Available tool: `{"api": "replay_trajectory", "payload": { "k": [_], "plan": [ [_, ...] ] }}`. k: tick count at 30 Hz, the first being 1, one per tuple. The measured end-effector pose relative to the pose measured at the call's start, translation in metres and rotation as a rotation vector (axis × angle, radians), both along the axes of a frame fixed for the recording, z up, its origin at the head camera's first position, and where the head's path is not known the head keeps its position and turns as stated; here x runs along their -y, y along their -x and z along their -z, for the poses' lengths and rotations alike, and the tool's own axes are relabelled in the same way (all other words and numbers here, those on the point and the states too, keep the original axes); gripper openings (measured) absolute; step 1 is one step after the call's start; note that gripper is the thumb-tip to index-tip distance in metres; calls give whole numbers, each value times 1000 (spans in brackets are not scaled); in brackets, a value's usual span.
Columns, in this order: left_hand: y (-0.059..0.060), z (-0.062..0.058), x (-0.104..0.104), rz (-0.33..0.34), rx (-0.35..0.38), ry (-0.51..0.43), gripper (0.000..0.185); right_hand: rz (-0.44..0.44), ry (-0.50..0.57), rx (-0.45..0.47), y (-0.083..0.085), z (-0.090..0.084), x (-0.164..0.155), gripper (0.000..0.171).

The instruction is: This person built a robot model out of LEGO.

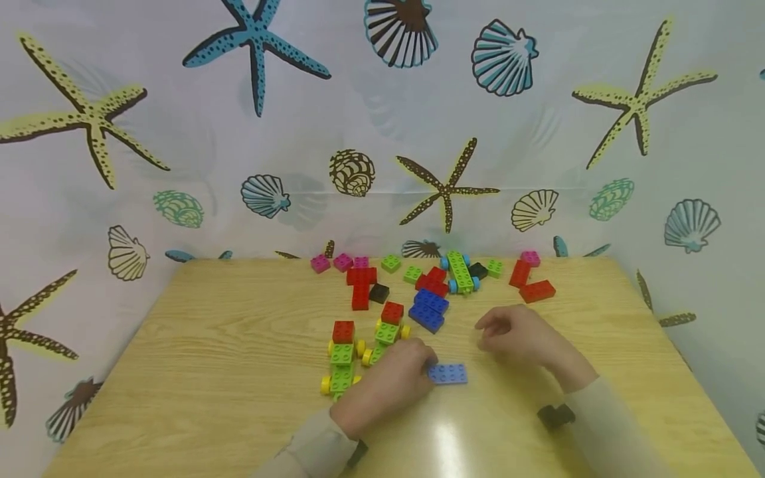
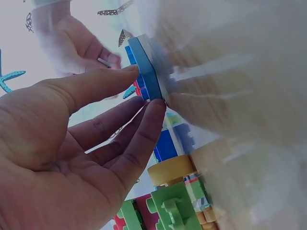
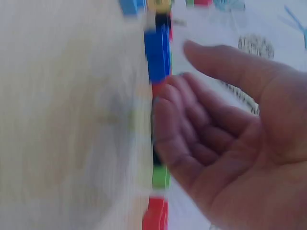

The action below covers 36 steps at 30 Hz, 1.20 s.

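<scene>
1. Presently, the flat blue plate point(image 1: 447, 374) lies on the wooden table point(image 1: 197, 372) in the lower centre of the head view, just right of the left hand point(image 1: 387, 388).
2. Left hand: fingers nearly straight; the left wrist view shows the fingertips point(image 2: 152, 108) touching the plate's point(image 2: 146, 72) near edge. No grip closed round it; contact only.
3. Right hand point(image 1: 520, 336): rests on the table to the right of centre, apart from the plate, fingers loosely curled, holding nothing. The right wrist view is blurred but shows an empty palm point(image 3: 230, 158).
4. Handling, as judged: a thin, rigid plastic piece, light, smooth-sided and likely to slide on the table; not fragile. Best taken by pinching the two long edges, or by lifting one short end off the surface.
5. Orientation: studs face up; the long axis runs left to right across the head view, almost level.
6. Surroundings: green wheeled cars point(image 1: 342, 365) sit left of the left hand; dark blue bricks point(image 1: 428, 309) lie above the plate.
</scene>
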<state>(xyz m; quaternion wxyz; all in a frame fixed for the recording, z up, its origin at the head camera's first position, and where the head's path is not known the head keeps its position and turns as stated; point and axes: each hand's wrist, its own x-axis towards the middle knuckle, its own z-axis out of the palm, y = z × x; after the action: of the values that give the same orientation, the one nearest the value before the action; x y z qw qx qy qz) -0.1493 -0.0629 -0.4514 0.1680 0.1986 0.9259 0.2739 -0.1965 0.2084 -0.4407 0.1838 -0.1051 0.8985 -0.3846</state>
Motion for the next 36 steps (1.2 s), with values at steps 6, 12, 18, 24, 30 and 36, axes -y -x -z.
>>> {"api": "replay_trajectory", "payload": {
  "k": [6,12,18,24,30,36],
  "plan": [
    [1,-1,-4,3,5,-2,38,76,-35,-150,31,-6,-47,37],
    [2,-2,-8,8,31,4,34,133,-79,-157,57,-6,-90,45],
    [4,-2,-9,2,48,6,32,138,-118,-89,79,-1,-111,55],
    [5,1,-8,19,41,10,32,99,-124,-63,89,4,-114,53],
    [5,4,-8,24,27,6,32,81,-142,-46,93,10,-110,53],
    [4,5,-6,39,-4,2,31,113,-187,23,93,13,-107,57]
  ]
}}
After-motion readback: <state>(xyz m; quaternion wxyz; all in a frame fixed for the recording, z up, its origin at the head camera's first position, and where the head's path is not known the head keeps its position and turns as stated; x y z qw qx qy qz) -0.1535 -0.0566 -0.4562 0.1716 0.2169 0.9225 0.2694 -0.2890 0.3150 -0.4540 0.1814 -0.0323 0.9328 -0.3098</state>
